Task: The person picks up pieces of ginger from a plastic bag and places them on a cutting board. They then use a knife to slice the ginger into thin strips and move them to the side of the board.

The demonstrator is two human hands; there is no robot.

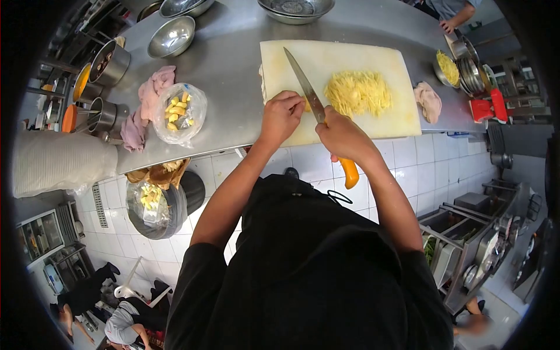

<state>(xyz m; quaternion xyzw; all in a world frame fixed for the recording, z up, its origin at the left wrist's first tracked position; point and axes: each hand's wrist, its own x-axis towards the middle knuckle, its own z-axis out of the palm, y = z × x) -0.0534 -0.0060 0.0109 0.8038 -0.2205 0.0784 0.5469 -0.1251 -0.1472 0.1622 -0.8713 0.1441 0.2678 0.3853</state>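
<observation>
My right hand (344,135) grips a long kitchen knife (304,81) near the base of its blade, with the orange handle (349,173) sticking out below the palm. The blade points up and to the left over a white cutting board (303,57). Just left of the blade, my left hand (283,116) has its fingers curled on a small yellow vegetable piece (307,105), mostly hidden by the fingertips. A heap of thin pale yellow vegetable shreds (358,93) lies on the board to the right of the knife.
A plastic bag of peeled yellow chunks (178,111) and a pink cloth (156,83) lie at left. Metal bowls (171,37) stand behind. At right are another cloth (428,102) and a bowl of shreds (447,68). A lined bin (156,217) stands below. Other people work nearby.
</observation>
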